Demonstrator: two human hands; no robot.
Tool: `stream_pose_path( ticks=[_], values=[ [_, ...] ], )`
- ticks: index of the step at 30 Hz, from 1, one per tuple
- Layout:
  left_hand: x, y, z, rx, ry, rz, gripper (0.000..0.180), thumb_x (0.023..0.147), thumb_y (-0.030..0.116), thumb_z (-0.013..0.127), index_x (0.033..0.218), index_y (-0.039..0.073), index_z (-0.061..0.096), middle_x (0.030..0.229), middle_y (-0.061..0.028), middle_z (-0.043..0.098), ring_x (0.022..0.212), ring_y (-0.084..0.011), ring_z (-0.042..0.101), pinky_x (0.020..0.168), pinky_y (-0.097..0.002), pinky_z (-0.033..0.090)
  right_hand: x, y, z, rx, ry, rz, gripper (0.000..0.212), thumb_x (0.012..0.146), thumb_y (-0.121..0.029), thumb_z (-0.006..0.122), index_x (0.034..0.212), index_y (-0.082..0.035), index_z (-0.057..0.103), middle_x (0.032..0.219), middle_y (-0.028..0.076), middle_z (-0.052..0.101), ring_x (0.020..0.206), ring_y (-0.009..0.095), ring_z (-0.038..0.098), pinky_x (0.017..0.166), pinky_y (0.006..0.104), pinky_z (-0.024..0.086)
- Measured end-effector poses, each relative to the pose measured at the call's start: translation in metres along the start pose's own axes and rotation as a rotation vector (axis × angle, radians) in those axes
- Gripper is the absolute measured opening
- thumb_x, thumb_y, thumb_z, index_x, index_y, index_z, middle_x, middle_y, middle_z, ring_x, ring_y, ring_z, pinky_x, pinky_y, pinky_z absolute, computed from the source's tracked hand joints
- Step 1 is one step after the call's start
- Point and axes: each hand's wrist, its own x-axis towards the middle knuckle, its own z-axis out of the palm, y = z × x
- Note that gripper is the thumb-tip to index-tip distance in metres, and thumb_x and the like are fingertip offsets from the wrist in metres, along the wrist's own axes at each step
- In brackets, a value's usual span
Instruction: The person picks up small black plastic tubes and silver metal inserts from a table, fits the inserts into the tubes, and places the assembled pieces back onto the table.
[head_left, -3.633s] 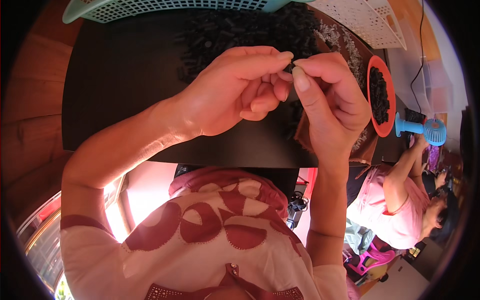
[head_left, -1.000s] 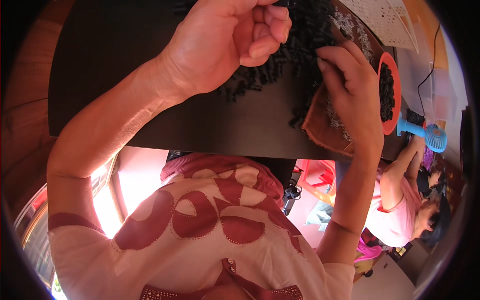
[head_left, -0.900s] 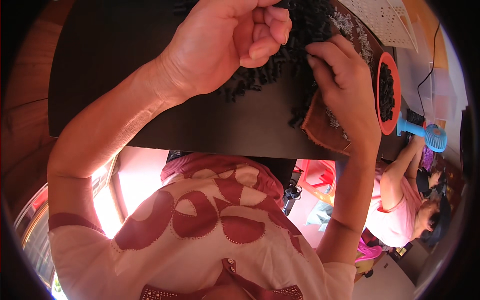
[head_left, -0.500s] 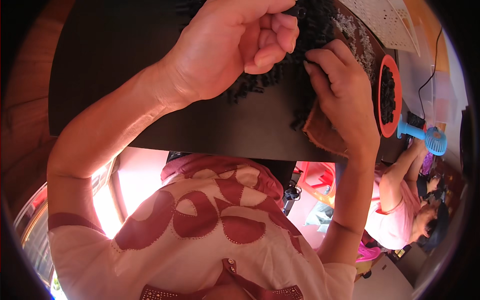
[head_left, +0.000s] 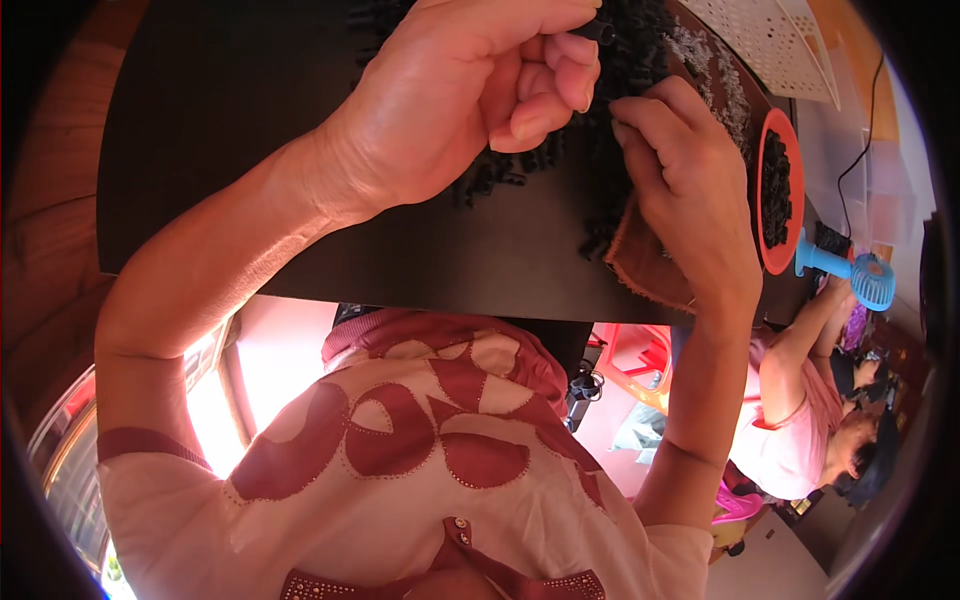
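My left hand (head_left: 455, 110) is raised over the dark table, its fingers curled and pinching a small black tube-like piece (head_left: 600, 32) near the thumb tip. To its right, my right hand (head_left: 695, 185) has thumb and forefinger closed together. Whatever lies between those two fingertips is too small to make out. Under and between both hands spreads a pile of small black tube-like pieces (head_left: 640, 35), partly hidden by the fingers. A brown cloth-like piece with a frayed edge (head_left: 645, 265) lies beneath my right wrist.
Small clear pieces (head_left: 735, 95) lie beyond my right hand. An orange-red bowl (head_left: 767, 255) of black pieces stands at the right, beside a blue handheld fan (head_left: 870, 282). A perforated cream tray (head_left: 770, 45) is at the far right. Another person in pink (head_left: 790, 440) sits at the right.
Both hands keep their pinches. My left fingertips have shifted very slightly to the right and down with the black piece; my right hand has barely moved.
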Motion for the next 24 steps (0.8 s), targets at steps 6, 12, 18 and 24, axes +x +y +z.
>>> stream_pose_path(
  ticks=[6,12,18,24],
  values=[
    [-0.004,0.003,0.012,0.068,0.111,-0.022,0.023,0.099,0.020,0.047,0.086,0.003,0.056,0.072,-0.0106,0.059,0.050,-0.0165,0.049,0.045,-0.0252,0.033,-0.002,-0.006,0.003,-0.035,-0.033,0.026,0.010,0.079,-0.009,0.065,0.088,-0.005,0.062,0.085,0.008,0.053,0.069,0.031,0.060,0.059,0.0409,0.050],
    [0.000,0.001,0.000,0.035,-0.044,0.003,0.023,0.099,0.020,0.047,0.086,0.003,0.056,0.072,-0.0104,0.060,0.050,-0.0157,0.049,0.044,-0.0248,0.033,-0.002,-0.005,0.012,-0.080,-0.023,0.037,0.008,0.081,-0.010,0.063,0.086,-0.006,0.059,0.086,0.009,0.052,0.069,0.032,0.060,0.059,0.0430,0.049],
    [-0.001,-0.001,0.009,0.025,0.034,-0.033,0.028,0.100,0.022,0.045,0.084,0.003,0.057,0.069,-0.0097,0.059,0.047,-0.0139,0.047,0.042,-0.0232,0.032,-0.005,-0.006,0.003,0.246,0.144,0.047,0.009,0.083,-0.006,0.063,0.087,-0.004,0.055,0.078,0.008,0.054,0.058,0.025,0.055,0.053,0.0355,0.046],
    [-0.006,-0.009,0.010,0.281,-0.027,0.071,0.022,0.097,0.024,0.045,0.085,0.008,0.053,0.071,-0.0038,0.054,0.046,-0.0078,0.036,0.041,-0.0220,0.026,-0.009,-0.020,-0.008,0.699,0.125,0.334,0.006,0.089,-0.004,0.061,0.089,-0.003,0.055,0.064,-0.002,0.051,0.057,0.003,0.040,0.052,0.0195,0.036]
  ],
)
